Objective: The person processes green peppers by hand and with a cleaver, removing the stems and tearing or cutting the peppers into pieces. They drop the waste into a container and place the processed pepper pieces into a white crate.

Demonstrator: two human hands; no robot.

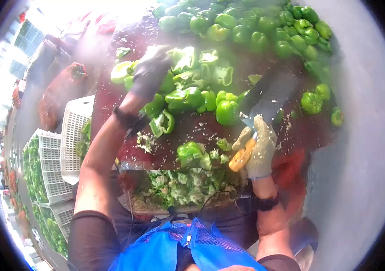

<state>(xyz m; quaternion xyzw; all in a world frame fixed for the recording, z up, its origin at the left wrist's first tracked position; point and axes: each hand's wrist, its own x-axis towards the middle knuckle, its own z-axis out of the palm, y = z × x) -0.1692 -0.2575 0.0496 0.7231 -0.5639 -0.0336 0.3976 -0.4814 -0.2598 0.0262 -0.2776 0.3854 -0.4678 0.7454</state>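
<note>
My left hand [149, 74], in a dark glove, reaches in among cut green bell peppers [183, 61]; glare and blur wash out its fingers. In my right hand [263, 151], covered by a pale knit glove, is a cleaver [271, 92], its yellow handle in my closed fingers. The broad blade points away from me over the red-brown board [174, 147]. Close to the blade's left side sits a whole green bell pepper [227, 113]. Opened pepper halves [162, 124] lie below my left hand, with seeds scattered around them.
Whole green peppers [246, 27] are heaped at the far side of the board. Below its near edge, a container holds pepper cores and scraps [183, 185]. White plastic crates [52, 165] with green peppers stand at the left. Another white basket [76, 135] touches the board's left side.
</note>
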